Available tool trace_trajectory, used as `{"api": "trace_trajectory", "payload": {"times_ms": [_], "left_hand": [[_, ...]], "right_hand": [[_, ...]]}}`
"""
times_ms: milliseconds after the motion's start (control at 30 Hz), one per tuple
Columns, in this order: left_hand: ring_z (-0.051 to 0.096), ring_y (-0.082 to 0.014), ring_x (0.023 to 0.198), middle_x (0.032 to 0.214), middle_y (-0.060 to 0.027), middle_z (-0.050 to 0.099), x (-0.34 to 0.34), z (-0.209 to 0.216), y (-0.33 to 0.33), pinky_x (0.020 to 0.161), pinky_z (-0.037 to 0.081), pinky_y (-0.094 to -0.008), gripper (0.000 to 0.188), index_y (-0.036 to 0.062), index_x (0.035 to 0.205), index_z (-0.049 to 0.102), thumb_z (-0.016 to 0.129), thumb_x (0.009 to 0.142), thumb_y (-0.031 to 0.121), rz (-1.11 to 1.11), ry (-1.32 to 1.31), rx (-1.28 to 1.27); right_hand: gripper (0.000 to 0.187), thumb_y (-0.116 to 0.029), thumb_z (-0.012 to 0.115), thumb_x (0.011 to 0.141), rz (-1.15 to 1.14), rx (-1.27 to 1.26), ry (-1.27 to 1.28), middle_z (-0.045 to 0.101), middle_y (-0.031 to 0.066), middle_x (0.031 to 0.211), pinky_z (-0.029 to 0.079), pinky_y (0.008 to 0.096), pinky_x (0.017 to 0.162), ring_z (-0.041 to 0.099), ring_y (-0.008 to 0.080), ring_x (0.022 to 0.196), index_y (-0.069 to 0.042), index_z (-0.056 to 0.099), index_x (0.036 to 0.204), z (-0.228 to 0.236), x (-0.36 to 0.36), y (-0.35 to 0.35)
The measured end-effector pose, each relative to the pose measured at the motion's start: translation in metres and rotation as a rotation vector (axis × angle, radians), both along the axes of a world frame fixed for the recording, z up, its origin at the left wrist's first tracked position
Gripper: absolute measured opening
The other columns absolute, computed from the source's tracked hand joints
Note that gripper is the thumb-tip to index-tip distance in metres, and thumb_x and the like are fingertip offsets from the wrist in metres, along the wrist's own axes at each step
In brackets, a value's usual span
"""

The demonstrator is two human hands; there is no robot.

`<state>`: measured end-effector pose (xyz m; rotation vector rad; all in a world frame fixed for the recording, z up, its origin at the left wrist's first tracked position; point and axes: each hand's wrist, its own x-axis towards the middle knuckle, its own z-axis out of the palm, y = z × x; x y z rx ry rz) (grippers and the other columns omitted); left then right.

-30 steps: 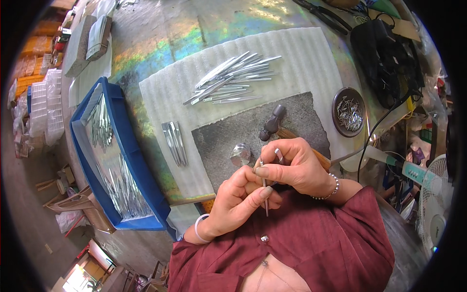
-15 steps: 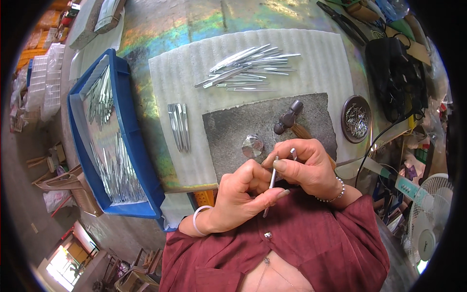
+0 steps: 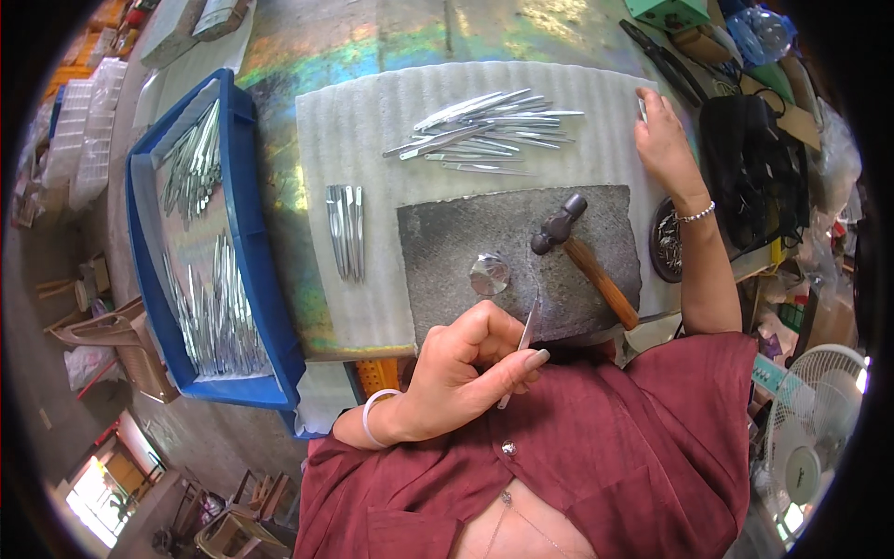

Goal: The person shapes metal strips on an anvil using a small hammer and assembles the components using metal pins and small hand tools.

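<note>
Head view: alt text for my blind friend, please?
A person's left hand holds a slim metal piece; the right hand is at the right edge of a white sheet. A hammer lies on a dark mat.

One left-held strip [image 3: 530, 328], one hammer [image 3: 590, 265], one metal disc [image 3: 489, 275]; one fan [image 3: 819, 419]

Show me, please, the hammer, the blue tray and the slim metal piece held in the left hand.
Hammer [image 3: 587, 265], head view: wooden handle.
Blue tray [image 3: 262, 244], head view: right side wall.
Slim metal piece [image 3: 530, 325], head view: exposed upper part.
</note>
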<state>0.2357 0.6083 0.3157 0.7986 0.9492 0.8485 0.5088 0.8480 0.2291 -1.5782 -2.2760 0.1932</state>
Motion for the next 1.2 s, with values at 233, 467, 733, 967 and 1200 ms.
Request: {"api": "trace_trajectory", "payload": {"times_ms": [233, 467, 733, 967, 1200], "left_hand": [[0.055, -0.0025, 0.052, 0.061, -0.0025, 0.062, 0.0, -0.005, -0.006, 0.045, 0.04, -0.0191, 0.017, 0.0013, 0.085, 0.049, 0.066, 0.085, 0.006, 0.085, 0.083, 0.013], [0.052, -0.0027, 0.049, 0.056, -0.0005, 0.056, 0.007, -0.007, -0.003, 0.044, 0.039, -0.0208, 0.021, 0.0033, 0.084, 0.051, 0.072, 0.079, 0.004, 0.082, 0.272, 0.238], [0.056, -0.0037, 0.052, 0.058, -0.0023, 0.059, 0.001, -0.004, -0.011, 0.046, 0.042, -0.0202, 0.025, 0.003, 0.084, 0.05, 0.073, 0.077, 0.004, 0.12, 0.287, 0.238], [0.061, -0.0064, 0.059, 0.065, -0.0041, 0.064, -0.009, -0.008, -0.012, 0.052, 0.047, -0.0207, 0.019, 0.0018, 0.086, 0.047, 0.065, 0.086, 0.006, 0.091, -0.014, -0.027], [0.064, -0.013, 0.078, 0.085, -0.0095, 0.065, -0.024, -0.02, -0.013, 0.068, 0.052, -0.0246, 0.01, 0.0008, 0.096, 0.045, 0.051, 0.095, 0.009, -0.006, -0.374, -0.093]], "right_hand": [[0.03, -0.008, 0.053, 0.085, 0.017, -0.193, 0.276, 0.059, 0.0136, 0.096, 0.046, 0.0311, 0.078, 0.058, 0.0224, 0.087, 0.002, 0.054, 0.114, 0.08, -0.051, -0.067], [0.014, -0.006, 0.059, 0.089, 0.107, -1.384, 1.08, 0.06, 0.0017, 0.084, 0.04, 0.0174, 0.056, 0.051, 0.0038, 0.065, 0.001, 0.06, 0.101, 0.109, -0.085, -0.156], [0.012, -0.01, 0.059, 0.09, 0.009, -1.601, 1.327, 0.059, 0.0012, 0.073, 0.035, 0.0172, 0.047, 0.045, 0.0029, 0.053, 0.0, 0.06, 0.095, 0.086, -0.101, -0.17], [0.011, -0.01, 0.06, 0.089, 0.026, -1.562, 1.304, 0.06, 0.0024, 0.074, 0.038, 0.0178, 0.049, 0.048, 0.0035, 0.056, 0.0, 0.06, 0.094, 0.086, -0.112, -0.17], [0.008, -0.003, 0.061, 0.088, 0.079, -1.463, 1.28, 0.061, 0.0057, 0.079, 0.05, 0.0223, 0.061, 0.061, 0.0098, 0.072, 0.002, 0.055, 0.09, 0.093, -0.129, -0.171]]}}
